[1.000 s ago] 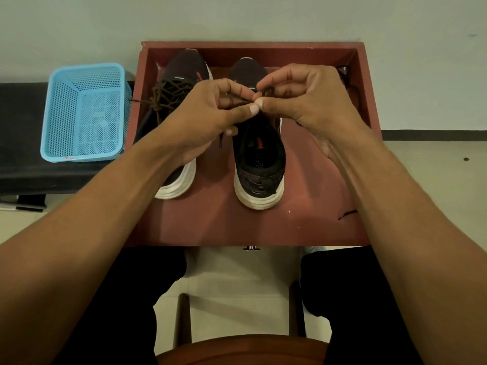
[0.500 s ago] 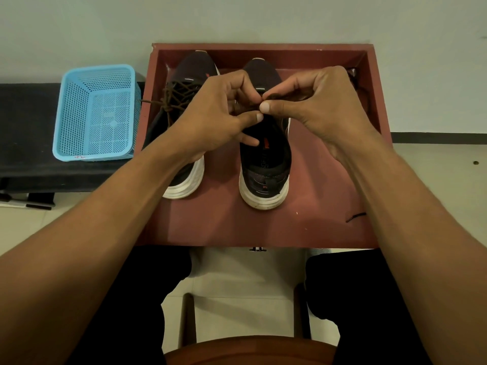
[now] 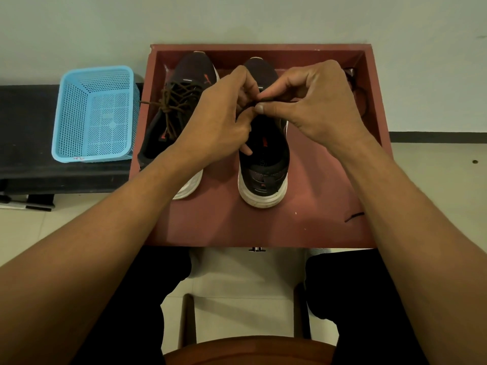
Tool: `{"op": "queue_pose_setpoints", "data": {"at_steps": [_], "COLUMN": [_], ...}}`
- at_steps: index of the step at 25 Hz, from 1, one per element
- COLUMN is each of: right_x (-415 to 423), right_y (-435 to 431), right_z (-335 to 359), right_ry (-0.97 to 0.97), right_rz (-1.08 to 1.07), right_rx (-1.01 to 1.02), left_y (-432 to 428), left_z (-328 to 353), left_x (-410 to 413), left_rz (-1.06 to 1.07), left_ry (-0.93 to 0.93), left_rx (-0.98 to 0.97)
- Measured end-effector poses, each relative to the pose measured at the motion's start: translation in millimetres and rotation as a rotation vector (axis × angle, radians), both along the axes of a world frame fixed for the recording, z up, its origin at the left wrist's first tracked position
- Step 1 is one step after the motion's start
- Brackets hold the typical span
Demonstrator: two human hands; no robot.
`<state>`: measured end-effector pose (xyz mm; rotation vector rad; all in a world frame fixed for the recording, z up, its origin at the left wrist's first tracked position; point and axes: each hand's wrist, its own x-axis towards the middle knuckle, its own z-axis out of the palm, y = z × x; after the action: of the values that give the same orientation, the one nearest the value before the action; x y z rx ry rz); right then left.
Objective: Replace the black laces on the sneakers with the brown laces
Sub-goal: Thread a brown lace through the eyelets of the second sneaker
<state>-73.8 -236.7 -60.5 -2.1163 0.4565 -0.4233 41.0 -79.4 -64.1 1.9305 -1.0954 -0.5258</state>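
**Over the right sneaker, threading is under way**

In the red tray (image 3: 303,227), the left hand (image 3: 218,122) and right hand (image 3: 316,106) are meeting above the right sneaker (image 3: 263,164), both pinching a dark lace end (image 3: 274,100). The left sneaker (image 3: 184,83) is already wearing its brown lace (image 3: 171,106). The next move is probably feeding the tip through an eyelet, which is calling for fine aim.

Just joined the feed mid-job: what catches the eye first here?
The left hand and right hand meet over the right sneaker in the red tray, pinching a dark lace between them. Beside it, the left sneaker already wears a brown lace, and a blue mesh basket sits left of the tray.
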Motion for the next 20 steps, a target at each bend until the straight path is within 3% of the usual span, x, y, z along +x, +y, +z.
{"op": "queue_pose_setpoints", "data": {"at_steps": [6, 12, 20], "right_x": [0, 0, -3], "right_y": [0, -2, -10], "right_z": [0, 0, -1], "right_ry": [-0.032, -0.027, -0.023], "right_rz": [0.042, 0.056, 0.050], "right_rx": [-0.129, -0.183, -0.057], "left_y": [-4, -7, -7], "left_z": [-8, -7, -9], "left_x": [-3, -4, -6], "left_rz": [0.022, -0.013, -0.016], "left_ry": [-0.303, -0.404, -0.512], "left_rx": [0.012, -0.016, 0.034]}}
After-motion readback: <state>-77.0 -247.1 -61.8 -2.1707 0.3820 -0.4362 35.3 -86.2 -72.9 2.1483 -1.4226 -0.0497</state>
